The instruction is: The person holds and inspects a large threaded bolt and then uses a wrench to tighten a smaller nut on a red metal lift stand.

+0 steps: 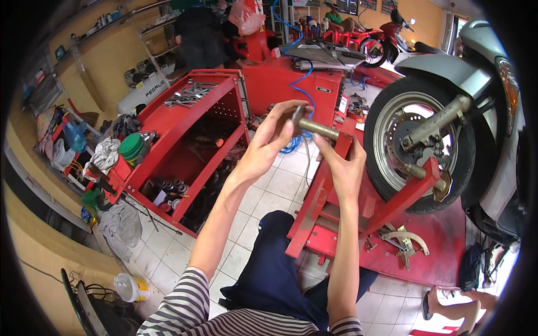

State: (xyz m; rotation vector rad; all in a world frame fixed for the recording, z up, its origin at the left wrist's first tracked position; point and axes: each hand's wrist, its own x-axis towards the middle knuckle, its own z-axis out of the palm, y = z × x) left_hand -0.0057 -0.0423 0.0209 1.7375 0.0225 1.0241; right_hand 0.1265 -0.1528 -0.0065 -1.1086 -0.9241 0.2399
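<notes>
A red wheel clamp stands at the end of a motorcycle lift, with a thick threaded clamp screw point(319, 129) passing toward its upright arm point(346, 140). My left hand point(274, 129) is closed around the disc-shaped outer end of that screw. My right hand point(346, 168) grips the upright arm, its thumb close under the thread; its other fingers are partly hidden behind the arm. On the far side, a second arm point(400, 196) carries another threaded screw point(414, 170) beside the motorcycle wheel point(374, 129).
To the left stands a red tool trolley point(193, 131) with wrenches on top and loose parts below. A curved metal part point(412, 243) lies on the red lift platform point(443, 252). A blue air hose point(305, 84) hangs ahead. Another person's legs point(457, 308) show at lower right.
</notes>
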